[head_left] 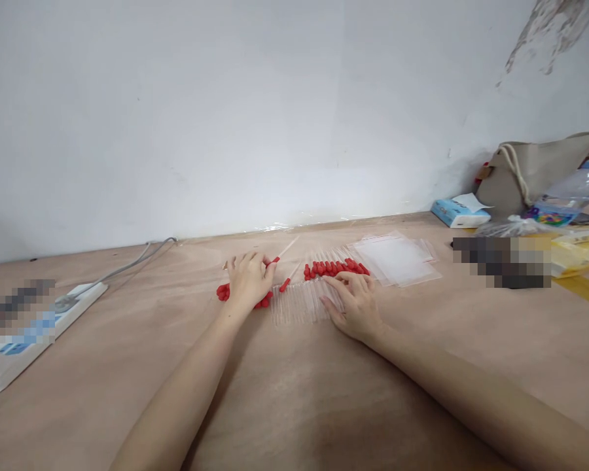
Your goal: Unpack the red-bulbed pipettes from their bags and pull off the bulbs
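My left hand (pixel 249 280) is closed, thumb and fingertips at the red bulb of a clear-stemmed dropper (pixel 275 260). Beneath that hand lies a pile of loose red rubber bulbs (pixel 223 292), partly covered by it. A second red-bulbed dropper (pixel 285 285) rests between the hands. My right hand (pixel 356 301) is at the right end of a row of clear thin tubes (pixel 294 306), thumb and index finger apart; whether it touches a tube is hard to see. Just beyond it, several droppers with red bulbs (pixel 331 268) lie side by side, stems pointing toward the wall.
Clear zip bags (pixel 395 258) are stacked right of the droppers. A white power strip (pixel 39 340) with a grey cable lies left. Farther right are a blue tissue pack (pixel 459 212), a beige bag (pixel 544 167), a plastic bottle (pixel 576 186) and yellow packaging (pixel 582 252). A wall rises behind.
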`<state>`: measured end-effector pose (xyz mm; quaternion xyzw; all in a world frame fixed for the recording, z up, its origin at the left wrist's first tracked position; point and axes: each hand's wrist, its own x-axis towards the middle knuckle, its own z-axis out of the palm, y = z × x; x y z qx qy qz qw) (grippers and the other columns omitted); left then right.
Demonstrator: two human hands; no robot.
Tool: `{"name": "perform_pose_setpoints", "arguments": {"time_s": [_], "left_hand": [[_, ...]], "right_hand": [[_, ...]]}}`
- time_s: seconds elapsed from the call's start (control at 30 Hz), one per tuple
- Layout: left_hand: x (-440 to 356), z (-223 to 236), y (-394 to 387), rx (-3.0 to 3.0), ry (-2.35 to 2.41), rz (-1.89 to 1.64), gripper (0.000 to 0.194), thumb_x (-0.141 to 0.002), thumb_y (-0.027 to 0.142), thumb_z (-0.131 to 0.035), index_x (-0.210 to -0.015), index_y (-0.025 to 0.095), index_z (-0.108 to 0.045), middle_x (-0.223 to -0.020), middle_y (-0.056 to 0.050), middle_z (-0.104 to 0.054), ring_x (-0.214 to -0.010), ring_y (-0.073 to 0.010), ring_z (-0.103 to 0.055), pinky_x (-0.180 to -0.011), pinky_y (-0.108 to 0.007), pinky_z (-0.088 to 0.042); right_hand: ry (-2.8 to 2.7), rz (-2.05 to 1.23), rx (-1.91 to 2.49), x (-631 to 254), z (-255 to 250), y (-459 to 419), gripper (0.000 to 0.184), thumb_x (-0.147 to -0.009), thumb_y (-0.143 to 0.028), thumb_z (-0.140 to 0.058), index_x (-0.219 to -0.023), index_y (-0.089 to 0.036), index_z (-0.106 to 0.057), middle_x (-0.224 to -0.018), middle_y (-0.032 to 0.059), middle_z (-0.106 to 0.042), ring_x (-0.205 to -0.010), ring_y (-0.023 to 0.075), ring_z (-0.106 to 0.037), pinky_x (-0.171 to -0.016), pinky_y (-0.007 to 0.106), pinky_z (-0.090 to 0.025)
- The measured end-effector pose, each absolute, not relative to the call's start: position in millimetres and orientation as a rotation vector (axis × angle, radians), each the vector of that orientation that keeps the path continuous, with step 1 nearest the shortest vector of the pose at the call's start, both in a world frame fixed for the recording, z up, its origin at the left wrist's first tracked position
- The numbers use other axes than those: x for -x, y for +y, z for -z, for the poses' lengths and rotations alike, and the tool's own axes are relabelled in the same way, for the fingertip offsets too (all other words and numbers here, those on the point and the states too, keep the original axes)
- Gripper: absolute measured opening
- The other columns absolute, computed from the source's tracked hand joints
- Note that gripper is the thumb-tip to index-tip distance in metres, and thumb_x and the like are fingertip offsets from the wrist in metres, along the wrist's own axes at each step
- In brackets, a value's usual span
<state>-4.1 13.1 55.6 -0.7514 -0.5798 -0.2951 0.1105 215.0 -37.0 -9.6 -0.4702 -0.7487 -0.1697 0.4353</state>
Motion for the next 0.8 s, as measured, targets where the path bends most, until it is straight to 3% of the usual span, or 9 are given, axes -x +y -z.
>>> {"name": "perform_pose_setpoints", "arguments": {"time_s": [0.2, 0.33, 0.43, 0.67, 0.8], "left_hand": [[0, -30, -41, 2.470, -1.228, 0.930, 0.011, -0.083, 0.027, -0.047, -0.080, 0.021, -0.055, -0.076, 0.000, -0.064, -0.076, -0.0164, -0.057, -0.092, -0.040, -0.029], [-1, -7, -60, 2.530, -1.094, 1.020, 0.005, -0.081, 0.023, -0.051, -0.079, 0.019, -0.055, -0.078, 0.000, -0.065, -0.076, -0.0145, -0.057, -0.092, -0.039, -0.029], [-2, -2, -63, 2.545, -1.086, 1.053, 0.004, -0.081, 0.021, -0.052, -0.079, 0.019, -0.055, -0.080, 0.000, -0.065, -0.076, -0.0136, -0.057, -0.092, -0.039, -0.030], [-3, -2, -59, 2.608, -0.975, 0.980, 0.014, -0.080, 0.029, -0.055, -0.092, 0.022, -0.060, -0.089, -0.001, -0.067, -0.086, -0.0165, -0.055, -0.093, -0.041, -0.029], [-3, -1, -59, 2.625, -0.941, 0.963, 0.011, -0.082, 0.028, -0.053, -0.087, 0.023, -0.061, -0.079, 0.001, -0.067, -0.080, -0.0153, -0.055, -0.093, -0.041, -0.028]], "right_hand": [[-1.883, 0.495, 0.983, -233, 5, -55, 0.056, -0.075, -0.038, -0.058, -0.123, -0.016, -0.042, -0.116, 0.0129, -0.052, -0.110, 0.0249, -0.045, -0.095, 0.042, -0.028], [-2.046, 0.423, 0.927, -228, 4, -62, 0.036, -0.078, -0.035, -0.056, -0.111, -0.021, -0.054, -0.091, 0.0043, -0.064, -0.094, 0.0197, -0.053, -0.098, 0.044, -0.021], [-2.135, 0.384, 0.894, -221, 10, -60, 0.022, -0.082, -0.032, -0.053, -0.100, -0.023, -0.060, -0.072, -0.0002, -0.063, -0.077, 0.0145, -0.053, -0.097, 0.044, -0.020], [-2.216, 0.295, 0.826, -214, 18, -56, 0.015, -0.084, -0.027, -0.050, -0.088, -0.022, -0.063, -0.066, -0.0011, -0.061, -0.069, 0.0120, -0.047, -0.092, 0.040, -0.022], [-2.252, 0.286, 0.759, -217, 13, -59, 0.013, -0.083, -0.026, -0.050, -0.086, -0.022, -0.063, -0.061, -0.0021, -0.059, -0.068, 0.0117, -0.045, -0.088, 0.038, -0.024]]}}
